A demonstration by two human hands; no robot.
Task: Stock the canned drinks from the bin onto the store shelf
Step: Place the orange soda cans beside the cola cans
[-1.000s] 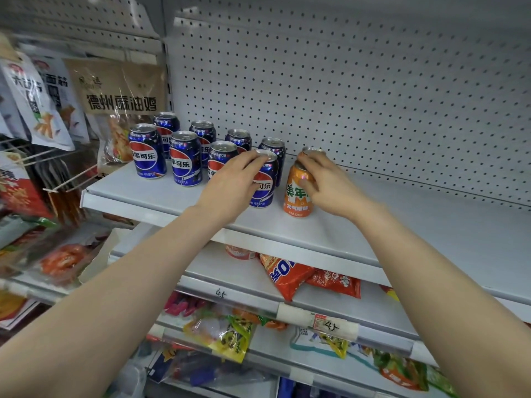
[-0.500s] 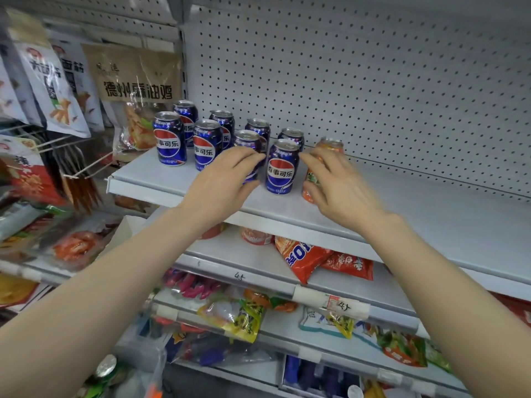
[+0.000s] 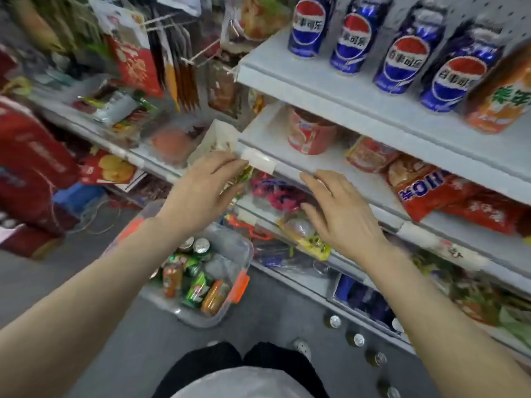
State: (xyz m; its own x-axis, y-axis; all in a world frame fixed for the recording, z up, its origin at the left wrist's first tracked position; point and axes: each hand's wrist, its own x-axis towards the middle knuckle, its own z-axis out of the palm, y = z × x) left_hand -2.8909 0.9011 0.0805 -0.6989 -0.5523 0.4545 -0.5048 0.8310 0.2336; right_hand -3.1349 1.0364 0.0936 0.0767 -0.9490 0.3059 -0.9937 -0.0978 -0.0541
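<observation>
Hovering hands, bin down below

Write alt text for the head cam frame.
The left hand and right hand hover open and empty in front of the snack shelves, with a clear bin of green and orange cans on the floor below. On the top shelf stand blue cola cans and one orange can.

The bin on the floor is open-topped, so a hand can reach straight down to the cans lying inside. On the top shelf, blue cans and an orange can crowd the row, leaving only a bare strip along the front edge.
</observation>
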